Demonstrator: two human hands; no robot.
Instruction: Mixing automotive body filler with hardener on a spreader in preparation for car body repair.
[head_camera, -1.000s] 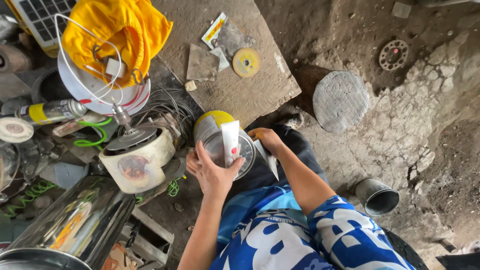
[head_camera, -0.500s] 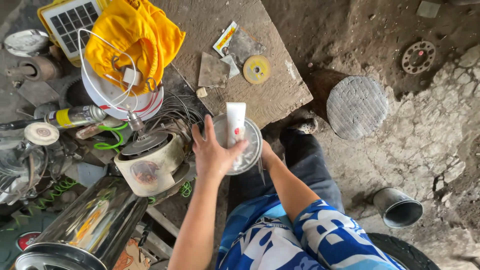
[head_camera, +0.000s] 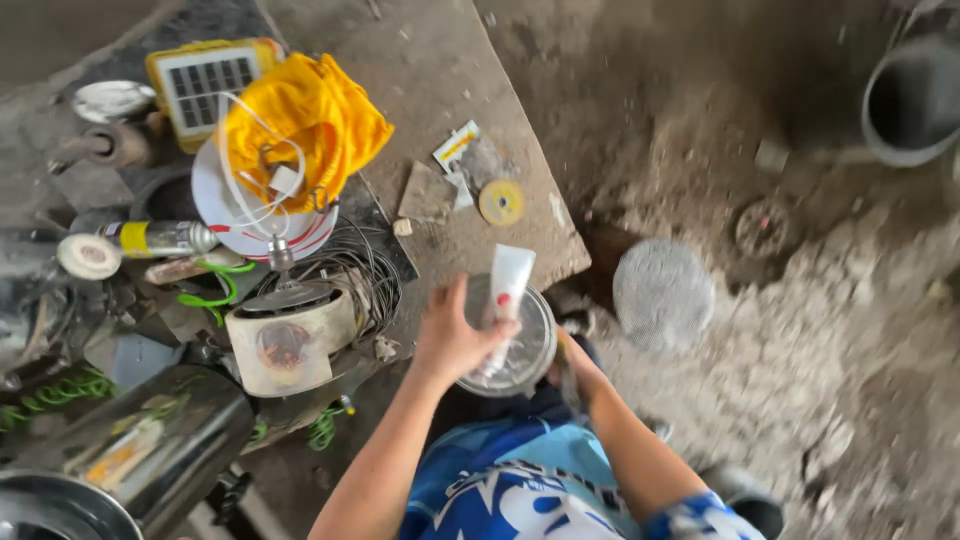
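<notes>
My left hand (head_camera: 452, 340) grips a white tube (head_camera: 505, 300), fingers closed around it, over a round metal lid (head_camera: 535, 350). My right hand (head_camera: 562, 368) sits under the lid; I can't tell its grip.

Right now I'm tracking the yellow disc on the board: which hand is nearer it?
Left. The left hand holds the white tube just below the yellow disc; the right hand sits lower, under the round lid.
</notes>
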